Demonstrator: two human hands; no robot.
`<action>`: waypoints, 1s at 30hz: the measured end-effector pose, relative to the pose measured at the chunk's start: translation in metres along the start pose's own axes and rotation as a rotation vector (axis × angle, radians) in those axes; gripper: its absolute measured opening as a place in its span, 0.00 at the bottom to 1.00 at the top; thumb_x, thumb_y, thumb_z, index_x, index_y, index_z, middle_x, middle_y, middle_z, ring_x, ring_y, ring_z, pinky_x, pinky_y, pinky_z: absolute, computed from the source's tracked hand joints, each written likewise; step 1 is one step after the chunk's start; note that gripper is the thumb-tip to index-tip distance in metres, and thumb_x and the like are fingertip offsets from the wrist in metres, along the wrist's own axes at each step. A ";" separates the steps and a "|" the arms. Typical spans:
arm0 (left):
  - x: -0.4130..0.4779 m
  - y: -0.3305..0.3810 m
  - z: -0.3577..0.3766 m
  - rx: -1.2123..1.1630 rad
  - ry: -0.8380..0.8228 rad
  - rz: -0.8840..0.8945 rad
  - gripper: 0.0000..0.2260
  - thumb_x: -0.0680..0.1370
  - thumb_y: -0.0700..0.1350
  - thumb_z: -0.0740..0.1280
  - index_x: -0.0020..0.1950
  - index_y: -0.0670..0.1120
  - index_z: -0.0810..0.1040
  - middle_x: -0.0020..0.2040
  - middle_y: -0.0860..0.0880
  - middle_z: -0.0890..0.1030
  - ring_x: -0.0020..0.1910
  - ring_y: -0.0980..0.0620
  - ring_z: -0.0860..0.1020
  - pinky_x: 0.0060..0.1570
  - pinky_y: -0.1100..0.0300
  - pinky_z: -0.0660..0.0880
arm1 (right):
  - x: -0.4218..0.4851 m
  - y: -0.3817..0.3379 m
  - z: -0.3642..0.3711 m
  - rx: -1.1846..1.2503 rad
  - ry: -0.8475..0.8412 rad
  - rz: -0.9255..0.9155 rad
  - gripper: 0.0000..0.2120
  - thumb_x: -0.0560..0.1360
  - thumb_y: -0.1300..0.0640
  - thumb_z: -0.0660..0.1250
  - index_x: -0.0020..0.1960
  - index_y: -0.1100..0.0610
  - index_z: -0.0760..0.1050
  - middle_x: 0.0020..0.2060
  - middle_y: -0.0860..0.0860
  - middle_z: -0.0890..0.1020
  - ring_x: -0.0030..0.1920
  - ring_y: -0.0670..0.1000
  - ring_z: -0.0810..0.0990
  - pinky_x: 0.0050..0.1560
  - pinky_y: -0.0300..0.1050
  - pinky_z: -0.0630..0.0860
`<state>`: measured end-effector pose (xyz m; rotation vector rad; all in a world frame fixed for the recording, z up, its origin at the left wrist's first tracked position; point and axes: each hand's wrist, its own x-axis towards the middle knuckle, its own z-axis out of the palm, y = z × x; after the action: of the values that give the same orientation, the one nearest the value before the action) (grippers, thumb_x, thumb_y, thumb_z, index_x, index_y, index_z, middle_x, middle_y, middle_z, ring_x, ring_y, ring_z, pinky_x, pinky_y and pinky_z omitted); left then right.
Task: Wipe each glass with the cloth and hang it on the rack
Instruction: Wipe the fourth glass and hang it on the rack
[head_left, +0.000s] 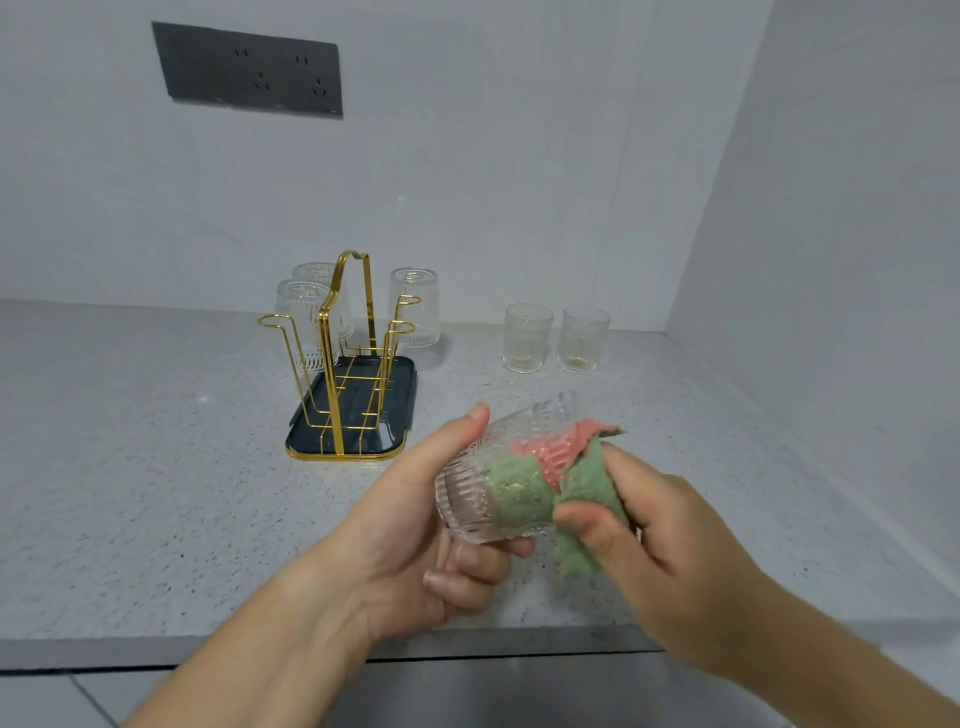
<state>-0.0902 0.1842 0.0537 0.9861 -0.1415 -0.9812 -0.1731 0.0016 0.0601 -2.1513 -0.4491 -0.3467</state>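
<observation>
The grey speckled tabletop (156, 467) runs wide in front of me into the corner of the pale walls. Toward the back and left of centre stands the gold wire rack (345, 364) on its dark tray (358, 436). Three hung glasses (414, 306) sit mouth-down on its far prongs, two on the left side and one on the right. The nearer prongs on the right look bare to me. To the right of the rack, well apart from it, two upright glasses (527, 338) wait side by side near the back wall, not yet wiped as far as I can judge. Closer in, above the front edge, my left grip (410, 530) is curled around the glass (483, 493): thumb over the top, fingers underneath, base toward my palm. Its long axis lies nearly sideways, tilted a little, with the mouth facing right toward my right grip (670, 545). That one pinches the cloth (587, 483) between thumb and fingers, with part of it pushed inside the mouth. The rack lies up and to the left of the glass, on the side of the hand holding it, so I reckon the hanging falls to my left and means turning the mouth downward first. The glass is clear and ribbed along its wall, and the green and pink of the cloth show through it.
</observation>
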 end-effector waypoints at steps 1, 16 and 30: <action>0.000 0.000 -0.004 0.022 -0.040 -0.005 0.29 0.73 0.70 0.68 0.46 0.43 0.84 0.36 0.41 0.78 0.21 0.54 0.70 0.19 0.68 0.60 | -0.001 0.001 0.000 -0.011 0.013 -0.003 0.19 0.78 0.32 0.59 0.46 0.47 0.74 0.31 0.55 0.74 0.25 0.49 0.69 0.24 0.49 0.67; 0.007 -0.012 0.003 0.372 0.205 0.412 0.20 0.71 0.60 0.75 0.52 0.48 0.78 0.37 0.46 0.80 0.25 0.52 0.74 0.25 0.60 0.68 | 0.004 -0.015 0.001 0.338 0.147 0.259 0.14 0.75 0.40 0.60 0.46 0.44 0.82 0.34 0.51 0.84 0.34 0.54 0.82 0.37 0.45 0.78; 0.011 -0.022 0.000 0.479 0.135 0.431 0.30 0.67 0.58 0.77 0.64 0.48 0.71 0.45 0.48 0.83 0.33 0.51 0.78 0.34 0.56 0.78 | 0.001 -0.009 0.001 0.461 0.233 0.325 0.17 0.73 0.41 0.62 0.46 0.50 0.85 0.39 0.53 0.88 0.41 0.50 0.88 0.43 0.43 0.80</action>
<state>-0.0978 0.1722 0.0341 1.3845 -0.4717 -0.4869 -0.1764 0.0076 0.0666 -1.6723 -0.0336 -0.2727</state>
